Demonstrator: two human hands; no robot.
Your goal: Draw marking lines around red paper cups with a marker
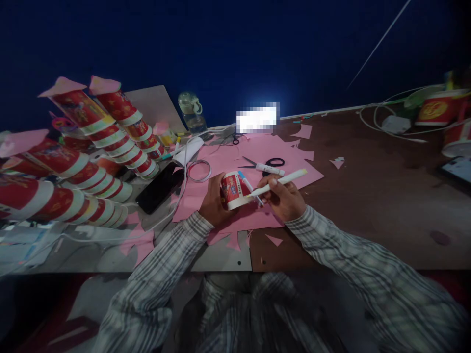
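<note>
My left hand (216, 203) is wrapped round a red and white paper cup (232, 189), which is tilted on its side above the pink paper (195, 211). In my right hand (285, 200) is a white marker (289, 182) with a yellow end, its tip at the cup's white rim. A thin pen with a light blue end (246, 180) shows between cup and right hand; whether the fingers hold it too, I cannot tell. Just beyond lie black-handled scissors (275, 162) and a white tube or marker (270, 169).
Towers of stacked red cups (117, 142) with pink cone tops fill the left side. A black phone (156, 189), a tape roll (199, 171), a cable (184, 181) and a water bottle (193, 115) are nearby. More cups (439, 109) stand far right.
</note>
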